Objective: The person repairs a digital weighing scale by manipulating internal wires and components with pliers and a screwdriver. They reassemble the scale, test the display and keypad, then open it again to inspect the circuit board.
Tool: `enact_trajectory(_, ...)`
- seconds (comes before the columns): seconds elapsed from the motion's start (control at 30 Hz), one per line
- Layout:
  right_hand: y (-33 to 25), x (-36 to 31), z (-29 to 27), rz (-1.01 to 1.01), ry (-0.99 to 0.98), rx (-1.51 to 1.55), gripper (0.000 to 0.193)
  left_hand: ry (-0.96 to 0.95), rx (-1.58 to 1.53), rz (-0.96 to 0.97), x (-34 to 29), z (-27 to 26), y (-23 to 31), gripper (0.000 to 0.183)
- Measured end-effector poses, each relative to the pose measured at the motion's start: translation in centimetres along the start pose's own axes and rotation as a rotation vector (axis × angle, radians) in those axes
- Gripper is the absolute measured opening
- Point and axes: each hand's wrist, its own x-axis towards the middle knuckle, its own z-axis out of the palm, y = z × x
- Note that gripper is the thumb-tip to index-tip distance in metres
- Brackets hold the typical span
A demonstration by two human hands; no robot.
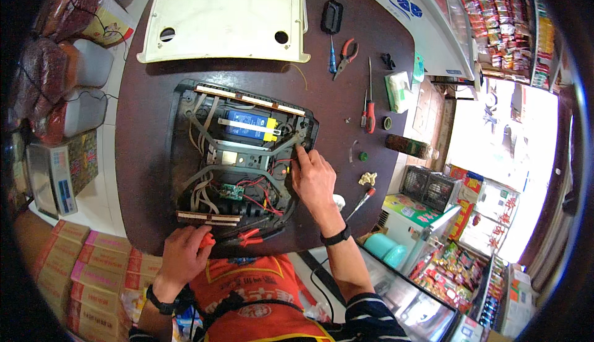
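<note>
Looks like the inside-work stage on an opened black plastic housing with grey cross-braces [241, 170], lying on the dark brown table [346, 104]. Right hand [314, 180] is at its right edge, index stretched out, others loosely curled; can't tell if it's pinching anything. Left hand [180, 256] has fingers closed on some orange-red piece [207, 240] by the near edge. Next move calls for minding the loose red wires [267, 201], imo.
</note>
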Motion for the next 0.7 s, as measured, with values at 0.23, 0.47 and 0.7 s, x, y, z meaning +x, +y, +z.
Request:
enact_trajectory(0.23, -0.2, 0.6, -1.1, 0.080, -0.163, -0.082, 0.053, -0.029, 0.023, 0.024, 0.8, -0.9, 0.1, 0.039)
enact_trajectory(0.47, 0.0, 1.2, -2.1, -0.050, -0.192, -0.009, 0.046, 0.011, 0.011, 0.088, 1.5, -0.7, 0.0, 0.040)
enact_trajectory(0.7, -0.8, -0.3, -2.2, 0.010, -0.196, 0.077, 0.042, -0.027, 0.022, 0.053, 1.2, -0.8, 0.2, 0.040)
